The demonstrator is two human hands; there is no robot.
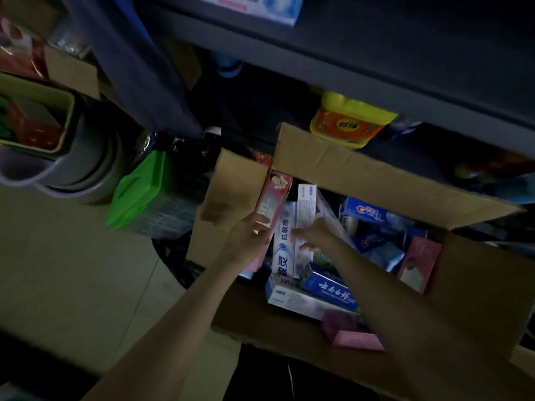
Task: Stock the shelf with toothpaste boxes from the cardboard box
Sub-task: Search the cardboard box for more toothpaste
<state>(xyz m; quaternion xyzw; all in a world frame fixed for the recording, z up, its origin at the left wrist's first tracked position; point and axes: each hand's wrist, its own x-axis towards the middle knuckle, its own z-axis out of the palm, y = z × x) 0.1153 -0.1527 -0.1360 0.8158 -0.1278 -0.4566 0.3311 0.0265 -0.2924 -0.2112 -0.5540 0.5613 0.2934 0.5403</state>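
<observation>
Gripping a pink toothpaste box, left hand; right hand pinches white "抗敏感" box.

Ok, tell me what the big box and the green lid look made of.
Big box: corrugated cardboard, matte brown, with creased flaps and raw edges. Green lid: apparently moulded plastic, bright with a slight sheen and moulded latch shapes.

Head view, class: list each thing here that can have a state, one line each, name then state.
Cardboard box: flaps open, many toothpaste boxes inside.
Pink toothpaste box: tilted up, gripped by the left hand.
White toothpaste box: raised on end, held by the right hand.
Blue toothpaste box: lying loose in the carton.
Yellow bottle: upright on the lower shelf.
</observation>
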